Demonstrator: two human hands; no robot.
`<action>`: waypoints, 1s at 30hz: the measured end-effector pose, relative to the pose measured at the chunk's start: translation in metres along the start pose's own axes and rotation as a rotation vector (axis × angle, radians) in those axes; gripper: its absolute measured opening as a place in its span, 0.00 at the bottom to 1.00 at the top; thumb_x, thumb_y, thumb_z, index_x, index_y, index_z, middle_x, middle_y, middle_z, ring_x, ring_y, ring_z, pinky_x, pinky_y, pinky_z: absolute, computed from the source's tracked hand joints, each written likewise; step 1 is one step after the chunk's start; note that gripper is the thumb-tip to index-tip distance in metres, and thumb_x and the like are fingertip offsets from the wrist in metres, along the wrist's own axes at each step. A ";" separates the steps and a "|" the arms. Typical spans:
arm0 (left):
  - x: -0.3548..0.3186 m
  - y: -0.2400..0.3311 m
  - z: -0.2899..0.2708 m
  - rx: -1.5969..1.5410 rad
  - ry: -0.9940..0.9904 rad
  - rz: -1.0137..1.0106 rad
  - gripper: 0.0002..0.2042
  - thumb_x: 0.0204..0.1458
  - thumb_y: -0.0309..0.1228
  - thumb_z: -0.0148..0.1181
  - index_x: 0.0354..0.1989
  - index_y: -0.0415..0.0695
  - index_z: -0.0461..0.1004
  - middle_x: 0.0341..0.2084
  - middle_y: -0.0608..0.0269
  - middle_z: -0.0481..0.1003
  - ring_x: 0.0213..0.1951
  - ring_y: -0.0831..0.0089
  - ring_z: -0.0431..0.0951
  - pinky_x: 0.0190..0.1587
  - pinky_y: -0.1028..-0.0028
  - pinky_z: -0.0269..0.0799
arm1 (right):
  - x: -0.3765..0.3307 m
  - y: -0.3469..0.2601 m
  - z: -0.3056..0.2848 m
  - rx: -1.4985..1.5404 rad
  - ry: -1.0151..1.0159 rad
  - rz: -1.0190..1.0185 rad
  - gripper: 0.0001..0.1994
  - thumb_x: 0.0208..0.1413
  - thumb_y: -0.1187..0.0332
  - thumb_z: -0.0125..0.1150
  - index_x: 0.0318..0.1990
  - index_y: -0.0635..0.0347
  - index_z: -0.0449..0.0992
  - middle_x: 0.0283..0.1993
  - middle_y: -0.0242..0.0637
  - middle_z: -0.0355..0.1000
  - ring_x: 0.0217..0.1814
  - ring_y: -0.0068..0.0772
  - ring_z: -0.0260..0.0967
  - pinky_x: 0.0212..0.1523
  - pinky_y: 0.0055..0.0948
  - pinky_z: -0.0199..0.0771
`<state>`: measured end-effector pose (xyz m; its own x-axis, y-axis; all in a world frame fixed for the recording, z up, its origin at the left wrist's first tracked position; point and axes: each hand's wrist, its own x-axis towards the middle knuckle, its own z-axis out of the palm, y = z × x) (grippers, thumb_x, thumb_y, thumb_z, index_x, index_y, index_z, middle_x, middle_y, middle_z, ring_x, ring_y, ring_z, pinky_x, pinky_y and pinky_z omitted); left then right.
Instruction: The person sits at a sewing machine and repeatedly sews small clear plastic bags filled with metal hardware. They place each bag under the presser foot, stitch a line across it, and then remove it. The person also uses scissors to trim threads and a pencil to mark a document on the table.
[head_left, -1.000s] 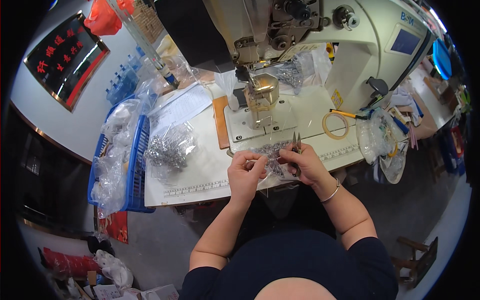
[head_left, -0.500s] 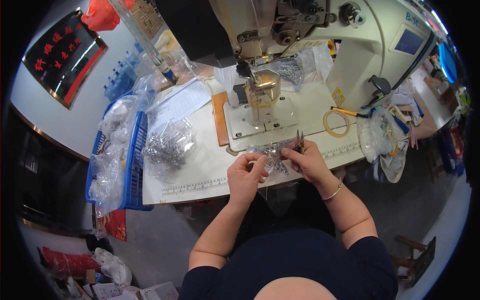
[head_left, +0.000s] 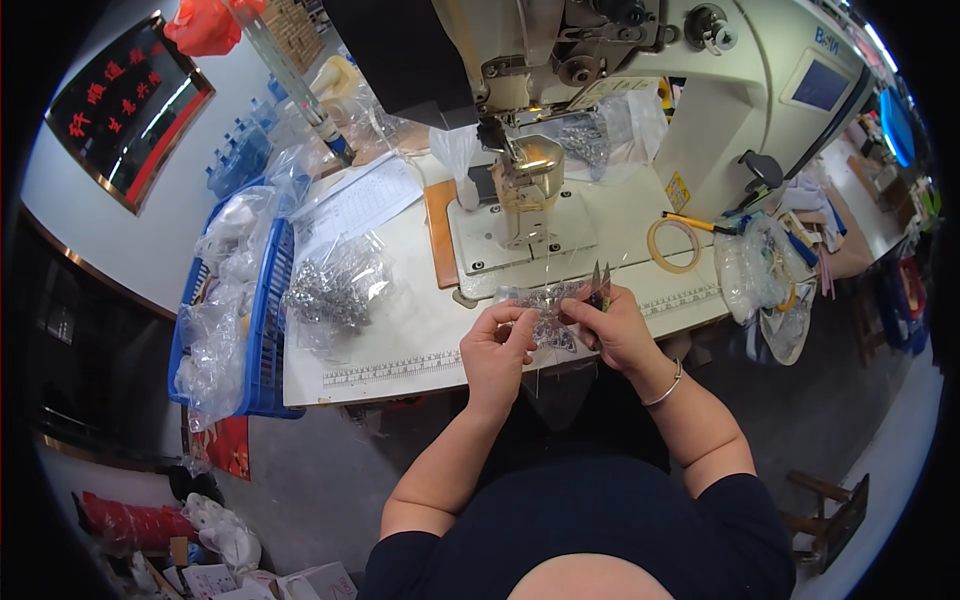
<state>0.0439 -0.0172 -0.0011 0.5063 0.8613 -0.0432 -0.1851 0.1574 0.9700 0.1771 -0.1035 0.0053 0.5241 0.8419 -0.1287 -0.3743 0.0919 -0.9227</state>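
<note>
Head view, looking down on a person seated at a white bench (head_left: 400,345). Landmark for all positions: the sewing machine (head_left: 600,80) at the far side of the bench.

Left hand (head_left: 497,345): fingers curled, pinching the near-left edge of a small clear piece studded with silvery bits (head_left: 545,310). The piece sits just in front of the machine's base plate, partly lifted off the bench between both hands, probably held taut so one spot is easy to reach.

Right hand (head_left: 615,325): closed around small thread snips (head_left: 600,288), blades pointing toward the machine, while its fingertips also press on the right side of the piece. Keeping the snips in the palm looks like a way to steady the work and cut with the same hand.

Left of the machine: a clear bag of silvery pieces (head_left: 335,290) lies open-side toward the person, within reach of the left hand. Further left, a blue basket (head_left: 265,330) hangs over the bench edge, stuffed with more plastic bags.

Right of the machine's base: a roll of tape (head_left: 673,245), flat on the bench. A printed ruler strip (head_left: 400,370) runs along the near bench edge.
</note>
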 end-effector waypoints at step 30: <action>0.004 -0.012 0.000 0.095 0.020 0.152 0.04 0.50 0.25 0.62 0.28 0.40 0.72 0.17 0.72 0.69 0.18 0.87 0.66 0.18 0.86 0.61 | 0.000 0.003 -0.002 0.047 -0.041 0.028 0.06 0.51 0.73 0.62 0.32 0.61 0.71 0.27 0.37 0.72 0.18 0.15 0.60 0.16 0.13 0.58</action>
<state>0.0481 -0.0156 -0.0126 0.4617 0.8811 0.1022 -0.1778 -0.0209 0.9838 0.1775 -0.1039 0.0014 0.4816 0.8653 -0.1388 -0.4244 0.0918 -0.9008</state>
